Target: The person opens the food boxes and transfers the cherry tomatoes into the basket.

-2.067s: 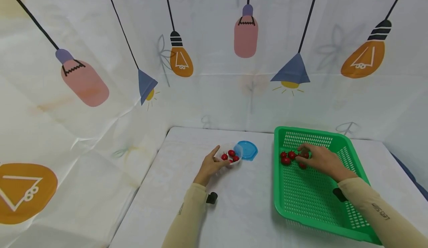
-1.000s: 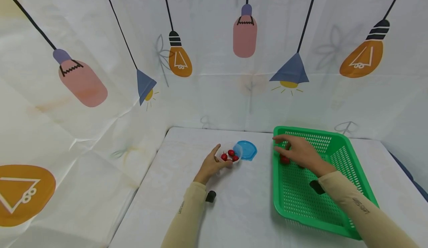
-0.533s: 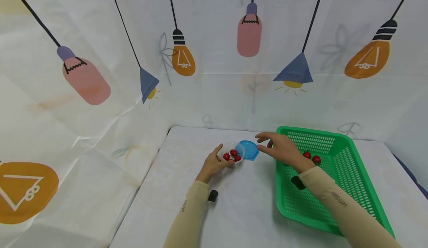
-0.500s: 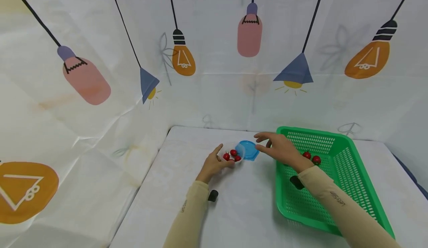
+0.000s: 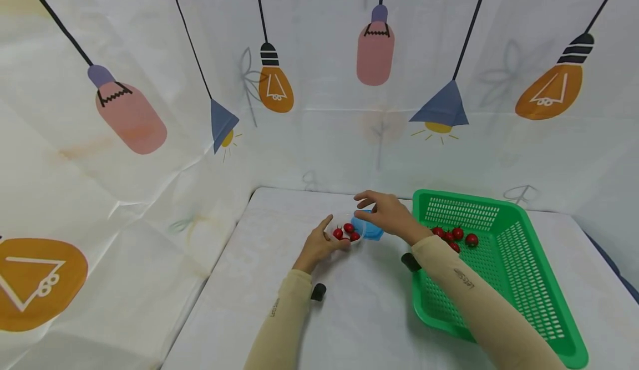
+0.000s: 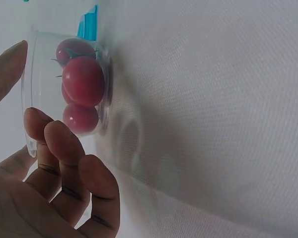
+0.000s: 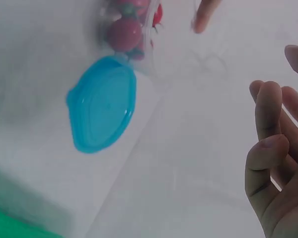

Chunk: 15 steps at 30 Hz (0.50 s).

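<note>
Just below centre of the head view, we see the left hand (image 5: 319,246) gripping a clear tub (image 6: 45,74) by its rim, four red tomatoes (image 6: 84,82) inside. Right hand (image 5: 391,214) near the blue lid (image 7: 102,104): fingers loosely curved, thumb apart. Lower right: green basket (image 5: 499,267), further tomatoes (image 5: 457,233).

Logged from my remote station: on the table (image 5: 364,309), the bowl (image 6: 45,82) containing tomatoes (image 5: 349,228) lies left, the lid (image 5: 371,231) just to its right, the basket (image 5: 509,264) with more tomatoes (image 5: 457,234) farther right.
</note>
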Each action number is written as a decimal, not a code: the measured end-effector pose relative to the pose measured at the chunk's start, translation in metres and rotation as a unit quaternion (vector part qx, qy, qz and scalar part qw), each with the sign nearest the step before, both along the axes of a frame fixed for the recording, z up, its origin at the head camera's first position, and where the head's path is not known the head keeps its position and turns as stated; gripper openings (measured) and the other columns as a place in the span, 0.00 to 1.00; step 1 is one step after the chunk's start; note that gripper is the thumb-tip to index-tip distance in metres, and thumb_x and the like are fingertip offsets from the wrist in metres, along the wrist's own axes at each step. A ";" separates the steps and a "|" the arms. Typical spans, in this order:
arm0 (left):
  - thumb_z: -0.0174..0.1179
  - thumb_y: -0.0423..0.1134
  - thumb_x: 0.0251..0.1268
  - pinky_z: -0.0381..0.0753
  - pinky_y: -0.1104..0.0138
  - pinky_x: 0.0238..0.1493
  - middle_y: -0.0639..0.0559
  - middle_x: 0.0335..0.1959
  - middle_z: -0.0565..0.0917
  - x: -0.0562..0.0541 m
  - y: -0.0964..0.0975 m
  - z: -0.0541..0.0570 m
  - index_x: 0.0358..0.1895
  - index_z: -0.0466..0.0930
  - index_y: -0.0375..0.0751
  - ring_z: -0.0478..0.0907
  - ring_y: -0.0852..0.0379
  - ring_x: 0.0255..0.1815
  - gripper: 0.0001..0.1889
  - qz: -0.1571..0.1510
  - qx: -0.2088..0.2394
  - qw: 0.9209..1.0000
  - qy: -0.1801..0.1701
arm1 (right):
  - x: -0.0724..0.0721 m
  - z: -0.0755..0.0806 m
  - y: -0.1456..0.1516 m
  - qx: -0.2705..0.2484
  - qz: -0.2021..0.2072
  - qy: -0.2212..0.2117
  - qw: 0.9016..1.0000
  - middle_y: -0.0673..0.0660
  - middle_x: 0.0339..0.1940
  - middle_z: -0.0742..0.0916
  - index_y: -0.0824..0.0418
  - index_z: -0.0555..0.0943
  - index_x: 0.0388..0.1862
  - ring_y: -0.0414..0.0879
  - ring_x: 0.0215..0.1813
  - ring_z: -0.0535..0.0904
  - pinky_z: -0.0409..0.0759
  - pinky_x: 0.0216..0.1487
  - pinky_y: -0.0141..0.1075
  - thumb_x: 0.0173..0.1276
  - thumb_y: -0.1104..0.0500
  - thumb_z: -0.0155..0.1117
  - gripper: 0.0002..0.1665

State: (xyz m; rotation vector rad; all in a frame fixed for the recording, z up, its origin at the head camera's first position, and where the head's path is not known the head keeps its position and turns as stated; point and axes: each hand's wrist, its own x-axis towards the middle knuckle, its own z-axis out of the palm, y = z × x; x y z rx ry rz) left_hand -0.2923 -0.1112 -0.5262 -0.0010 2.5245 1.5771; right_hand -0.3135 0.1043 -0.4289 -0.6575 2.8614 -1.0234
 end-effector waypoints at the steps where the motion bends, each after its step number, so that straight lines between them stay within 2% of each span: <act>1: 0.77 0.51 0.55 0.73 0.64 0.32 0.50 0.26 0.75 0.000 0.000 0.000 0.80 0.60 0.52 0.72 0.56 0.27 0.50 0.000 -0.001 1.000 0.000 | -0.001 -0.001 -0.004 0.001 -0.003 -0.006 1.000 0.55 0.54 0.88 0.51 0.78 0.66 0.53 0.49 0.83 0.84 0.45 0.47 0.71 0.48 0.68 0.27; 4: 0.77 0.50 0.55 0.73 0.64 0.32 0.50 0.26 0.75 0.000 -0.001 0.000 0.80 0.60 0.52 0.72 0.56 0.26 0.49 -0.001 -0.004 1.000 0.002 | -0.005 -0.003 -0.013 -0.001 -0.005 -0.021 1.000 0.56 0.54 0.88 0.52 0.78 0.66 0.55 0.52 0.84 0.82 0.51 0.52 0.71 0.48 0.69 0.27; 9: 0.77 0.50 0.56 0.73 0.64 0.31 0.51 0.26 0.75 -0.001 -0.001 0.000 0.80 0.60 0.52 0.72 0.56 0.25 0.49 -0.002 -0.005 1.000 0.002 | -0.011 -0.008 -0.024 -0.012 -0.006 -0.041 0.999 0.56 0.53 0.89 0.53 0.78 0.65 0.55 0.53 0.84 0.81 0.54 0.55 0.70 0.48 0.70 0.27; 15: 0.77 0.50 0.55 0.73 0.64 0.32 0.50 0.26 0.76 -0.002 0.000 0.000 0.80 0.60 0.52 0.73 0.56 0.25 0.49 -0.005 -0.007 1.000 -0.001 | -0.021 -0.025 -0.029 -0.019 -0.007 -0.062 0.998 0.57 0.52 0.88 0.53 0.80 0.63 0.58 0.59 0.82 0.78 0.57 0.58 0.70 0.48 0.69 0.25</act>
